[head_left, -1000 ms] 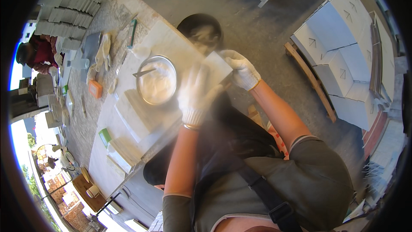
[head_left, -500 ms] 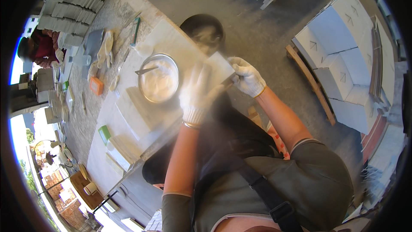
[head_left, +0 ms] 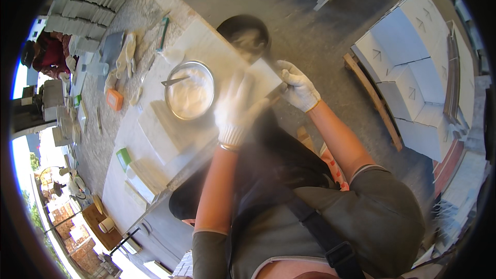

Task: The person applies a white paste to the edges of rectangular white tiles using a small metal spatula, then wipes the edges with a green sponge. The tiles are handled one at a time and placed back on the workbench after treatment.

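Note:
A flat white rectangular piece (head_left: 266, 76) is held at the table's right edge. My right hand (head_left: 299, 87), in a white knit glove, grips its right side with bent fingers. My left hand (head_left: 233, 107), gloved the same way, is over its left end with fingers stretched out. That hand is smeared by motion, and I cannot tell whether it touches the piece. Just left of it stands a round metal bowl (head_left: 168, 104) with creamy white material inside. A flat-bladed tool (head_left: 175, 80) leans in the bowl.
Pale slabs (head_left: 160, 129) and a green-ended block (head_left: 124, 158) lie on the table. Farther left are gloves (head_left: 125, 59) and an orange box (head_left: 114, 100). A dark round tub (head_left: 245, 36) sits beyond the edge. White boxes (head_left: 403, 72) stand on a pallet at right.
My right hand still holds the white piece at nearly the same place. My left hand stays blurred beside it, its fingers slightly shifted. The view has moved a little.

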Action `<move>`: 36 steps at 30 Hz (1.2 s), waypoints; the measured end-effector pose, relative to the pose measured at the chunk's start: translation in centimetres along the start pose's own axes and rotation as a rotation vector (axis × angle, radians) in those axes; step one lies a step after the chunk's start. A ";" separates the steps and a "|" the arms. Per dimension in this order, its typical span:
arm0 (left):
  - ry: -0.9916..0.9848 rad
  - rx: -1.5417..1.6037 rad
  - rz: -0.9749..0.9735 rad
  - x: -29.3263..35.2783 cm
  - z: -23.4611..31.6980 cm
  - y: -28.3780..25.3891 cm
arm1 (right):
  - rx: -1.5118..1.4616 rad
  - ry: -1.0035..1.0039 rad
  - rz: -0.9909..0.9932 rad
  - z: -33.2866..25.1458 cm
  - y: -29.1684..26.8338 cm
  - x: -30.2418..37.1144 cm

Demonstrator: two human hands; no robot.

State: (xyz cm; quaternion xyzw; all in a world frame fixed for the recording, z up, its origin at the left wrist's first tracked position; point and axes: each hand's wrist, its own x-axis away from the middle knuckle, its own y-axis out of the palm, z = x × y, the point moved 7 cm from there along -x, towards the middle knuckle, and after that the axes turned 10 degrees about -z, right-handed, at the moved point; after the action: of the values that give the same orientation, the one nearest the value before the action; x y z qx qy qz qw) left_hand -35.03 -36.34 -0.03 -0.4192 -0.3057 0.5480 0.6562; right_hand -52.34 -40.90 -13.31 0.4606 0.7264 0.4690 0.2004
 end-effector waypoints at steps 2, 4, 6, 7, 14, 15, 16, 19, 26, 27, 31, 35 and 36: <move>-0.012 0.020 0.005 0.0 -0.1 -0.1 | 0.062 -0.013 -0.087 -0.2 1.4 -1.7; -0.005 0.039 0.012 0.0 0.0 -0.2 | 0.134 -0.020 -0.023 -0.1 1.7 -3.0; -0.005 0.039 0.015 0.1 0.1 -0.3 | 0.150 -0.019 -0.001 0.0 2.1 -2.8; -0.007 0.030 0.018 0.1 0.2 -0.4 | 0.140 -0.006 0.012 0.1 2.0 -2.2; 0.001 0.025 0.028 0.1 0.1 -0.2 | -0.121 0.019 -0.066 0.0 1.0 1.8; 0.009 0.014 0.025 0.1 0.1 -0.2 | -0.148 -0.015 -0.079 -0.3 1.0 1.3; 0.017 0.001 0.023 0.1 0.1 -0.2 | 0.043 -0.020 0.001 -0.5 0.6 0.1; 0.027 -0.025 0.019 0.1 0.1 -0.2 | 0.116 -0.010 -0.040 -0.2 1.8 -2.0; -0.008 0.021 -0.007 0.0 0.0 -0.1 | -0.065 0.055 -0.226 0.1 2.1 2.7; -0.007 0.019 -0.002 0.0 0.2 -0.1 | -0.125 0.032 -0.208 0.1 1.3 3.0; -0.008 0.051 0.017 -0.1 0.3 -0.4 | -0.167 -0.031 -0.040 0.3 -1.4 2.7; 0.019 -0.042 0.033 0.0 0.6 -0.8 | 0.408 0.191 0.303 0.3 -1.9 3.1; 0.016 -0.035 0.033 0.0 0.6 -0.8 | 0.553 0.184 0.216 -0.1 -0.4 2.9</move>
State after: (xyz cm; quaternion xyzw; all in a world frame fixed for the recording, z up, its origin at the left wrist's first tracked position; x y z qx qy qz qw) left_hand -35.17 -36.24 0.96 -0.4400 -0.3029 0.5500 0.6420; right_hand -54.12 -38.51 -13.20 0.5277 0.7885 0.3119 -0.0503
